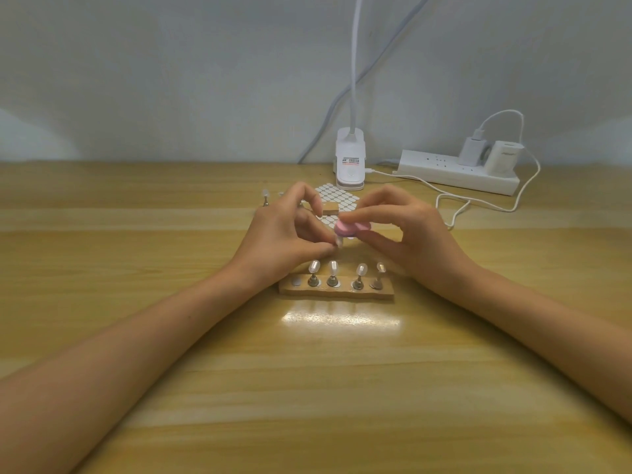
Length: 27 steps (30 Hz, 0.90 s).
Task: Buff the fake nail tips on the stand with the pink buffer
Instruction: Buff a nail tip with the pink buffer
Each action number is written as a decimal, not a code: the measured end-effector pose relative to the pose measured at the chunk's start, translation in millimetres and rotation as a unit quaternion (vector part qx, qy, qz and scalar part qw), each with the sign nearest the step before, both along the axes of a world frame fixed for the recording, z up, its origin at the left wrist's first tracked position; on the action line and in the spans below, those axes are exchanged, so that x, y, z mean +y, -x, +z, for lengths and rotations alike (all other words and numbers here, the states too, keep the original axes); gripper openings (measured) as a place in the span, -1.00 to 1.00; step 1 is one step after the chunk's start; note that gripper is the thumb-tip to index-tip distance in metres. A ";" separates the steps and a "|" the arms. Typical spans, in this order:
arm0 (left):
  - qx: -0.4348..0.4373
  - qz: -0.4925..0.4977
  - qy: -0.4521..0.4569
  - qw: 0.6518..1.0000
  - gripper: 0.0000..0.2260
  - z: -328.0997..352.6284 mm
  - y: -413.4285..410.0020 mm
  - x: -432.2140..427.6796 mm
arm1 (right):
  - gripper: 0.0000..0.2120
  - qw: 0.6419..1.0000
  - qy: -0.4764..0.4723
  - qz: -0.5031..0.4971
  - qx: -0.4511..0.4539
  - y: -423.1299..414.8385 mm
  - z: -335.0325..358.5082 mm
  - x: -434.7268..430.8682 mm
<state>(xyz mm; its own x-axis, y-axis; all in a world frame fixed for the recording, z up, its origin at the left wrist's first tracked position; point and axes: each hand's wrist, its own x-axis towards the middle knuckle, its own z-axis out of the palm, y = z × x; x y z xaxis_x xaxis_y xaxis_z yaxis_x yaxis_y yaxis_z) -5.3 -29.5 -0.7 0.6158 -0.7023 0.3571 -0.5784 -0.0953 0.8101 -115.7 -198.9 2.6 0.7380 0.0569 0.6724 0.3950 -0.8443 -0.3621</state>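
Note:
A wooden stand (337,291) lies on the table near me, with several clear nail tips (361,269) upright on metal pegs; its leftmost spot is bare. Above and behind the stand, my left hand (285,237) pinches one nail tip on its peg (338,241) between thumb and fingers. My right hand (407,230) holds the pink buffer (349,228) flat between thumb and forefinger, its left end resting against that tip.
A sheet of white oval stickers (337,196) and a small wooden block (330,209) lie behind my hands. Farther back stand a white clip lamp base (350,162) and a power strip (458,171) with chargers and a trailing white cable (478,201). More nail pegs (265,197) stand at the back left.

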 end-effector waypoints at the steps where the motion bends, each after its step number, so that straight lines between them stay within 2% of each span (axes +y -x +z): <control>1: -0.003 0.000 -0.001 1.000 -0.61 -0.4 0.0 -0.2 | -0.76 1.000 0.000 -0.008 -0.009 1.0 0.6 -1.0; 7: -0.005 0.005 0.002 1.000 -0.61 -1.2 -0.4 -1.0 | -0.79 0.998 0.031 0.043 0.024 4.0 0.8 -1.3; 20: -0.014 0.004 0.001 1.000 -0.58 -0.7 0.2 -0.8 | -0.77 0.997 0.045 0.065 0.015 3.6 -0.6 -2.6; 23: -0.016 -0.003 -0.005 1.000 -0.60 -1.3 -1.0 -1.0 | -0.77 0.999 0.020 0.032 -0.003 3.1 0.7 -5.2; 27: -0.001 0.002 -0.002 1.000 -0.57 -0.8 0.3 -1.0 | -0.74 0.996 0.044 0.073 0.027 3.9 0.1 -4.0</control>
